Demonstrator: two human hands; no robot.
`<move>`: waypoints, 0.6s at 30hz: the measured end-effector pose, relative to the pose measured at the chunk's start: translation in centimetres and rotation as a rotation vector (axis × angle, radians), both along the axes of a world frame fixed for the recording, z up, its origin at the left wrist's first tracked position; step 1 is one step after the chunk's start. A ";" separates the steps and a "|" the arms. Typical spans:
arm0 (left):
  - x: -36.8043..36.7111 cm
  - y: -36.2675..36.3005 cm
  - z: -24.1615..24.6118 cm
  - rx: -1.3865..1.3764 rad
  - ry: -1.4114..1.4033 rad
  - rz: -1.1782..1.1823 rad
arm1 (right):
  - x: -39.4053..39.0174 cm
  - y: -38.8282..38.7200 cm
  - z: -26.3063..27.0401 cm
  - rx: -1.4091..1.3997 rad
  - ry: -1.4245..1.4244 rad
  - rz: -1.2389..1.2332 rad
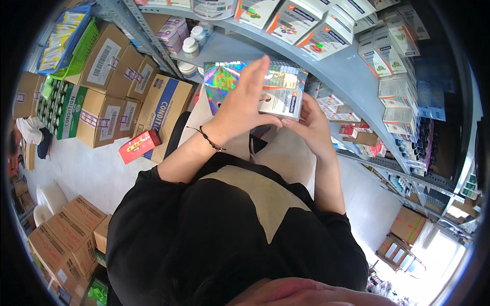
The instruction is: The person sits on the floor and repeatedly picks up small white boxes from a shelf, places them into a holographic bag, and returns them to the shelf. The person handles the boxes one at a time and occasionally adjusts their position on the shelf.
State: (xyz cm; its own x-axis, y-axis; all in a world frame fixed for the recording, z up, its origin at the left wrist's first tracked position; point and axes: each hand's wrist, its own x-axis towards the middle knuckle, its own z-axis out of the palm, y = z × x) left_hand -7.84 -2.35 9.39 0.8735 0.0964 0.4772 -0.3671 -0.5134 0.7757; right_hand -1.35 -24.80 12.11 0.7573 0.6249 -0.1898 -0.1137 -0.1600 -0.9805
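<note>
Before the shelf, a small carton (pixel 281 101) with a white printed panel and shiny surfaces is held in front of my body. My right hand (pixel 316 124) grips its lower right corner, thumb in front and fingers mostly behind. My left hand (pixel 241 101) lies across its left part, fingers pointing up and thumb along the bottom edge. Whether that hand bears any of its weight cannot be told. A rainbow-coloured holographic surface (pixel 222 78) shows left of and behind my left hand; where it joins the carton is hidden.
A grey metal shelf (pixel 333 57) curves ahead, bearing white supplement cartons (pixel 294 21) and white bottles (pixel 190 48). Cardboard boxes (pixel 103 65) are stacked at left, near a red carton (pixel 139 146). More cardboard boxes (pixel 65 237) stand lower left. A person (pixel 32 134) is at far left.
</note>
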 end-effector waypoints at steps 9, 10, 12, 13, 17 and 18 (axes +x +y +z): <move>-0.1 8.3 -7.9 0.183 0.157 0.553 | 11.4 4.9 -7.6 0.189 0.669 -0.287; -0.1 8.4 -8.7 -0.035 0.250 0.512 | 12.6 5.7 -8.2 0.291 0.642 -0.357; -0.3 8.5 -10.3 -0.466 0.436 0.415 | 14.4 6.9 -9.1 0.345 0.531 -0.456; -0.4 8.6 -11.3 -0.512 0.412 0.351 | 15.2 7.3 -9.5 0.297 0.447 -0.486; -0.3 8.7 -13.1 -0.563 0.455 0.237 | 16.2 5.5 -12.7 -0.508 -0.695 -0.317; -0.6 8.8 -12.0 -0.545 0.487 0.226 | 15.7 5.5 -12.9 -0.680 -0.961 -0.333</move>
State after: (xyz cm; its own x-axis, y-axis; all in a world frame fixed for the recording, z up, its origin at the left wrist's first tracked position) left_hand -8.44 6.44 -2.59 0.9042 0.4091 -0.1230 0.1495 -0.0335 0.9882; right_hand 14.34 -19.29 -0.82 0.8734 0.3653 0.3221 0.4772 -0.7741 -0.4161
